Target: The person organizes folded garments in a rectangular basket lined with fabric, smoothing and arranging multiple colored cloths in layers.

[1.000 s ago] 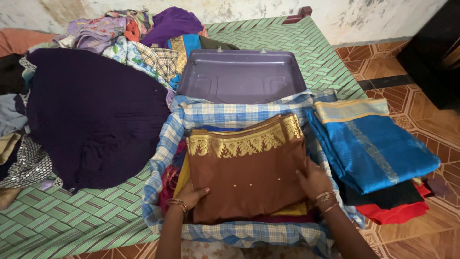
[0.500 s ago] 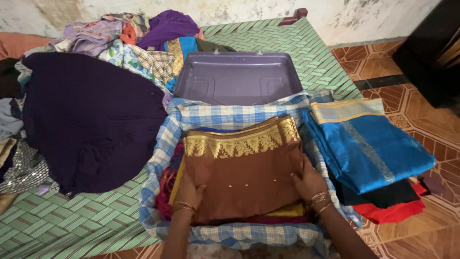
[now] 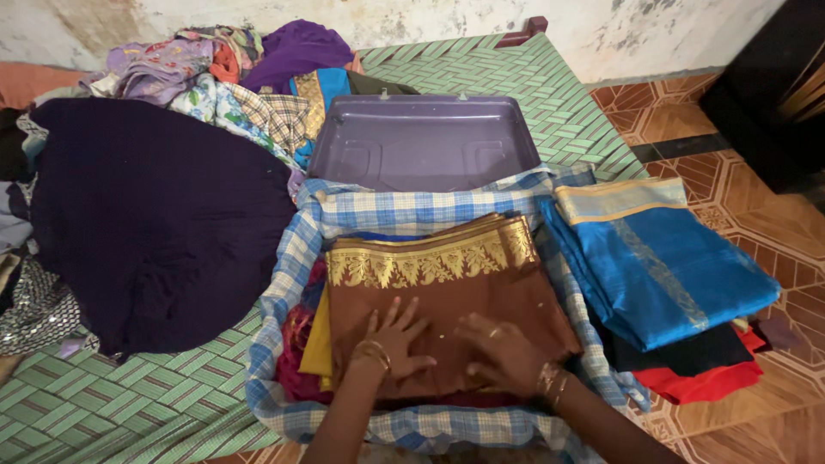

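Observation:
A folded brown cloth with a gold patterned border (image 3: 447, 275) lies on top of other folded clothes inside an open case lined with blue checked cloth (image 3: 404, 210). My left hand (image 3: 391, 339) rests flat on the brown cloth, fingers spread. My right hand (image 3: 503, 352) presses on the same cloth beside it, palm down. Both wrists wear bangles. The case's purple lid (image 3: 425, 142) stands open behind.
A folded blue cloth with a gold band (image 3: 662, 262) tops a stack of black and red cloths at the right. A large dark purple garment (image 3: 163, 215) and a heap of mixed clothes (image 3: 232, 64) lie on the green woven bed (image 3: 533, 77). Tiled floor is at the right.
Both hands left the sides of the brown cloth and now lie flat on its top near the middle. The cloth sits lower in the case.

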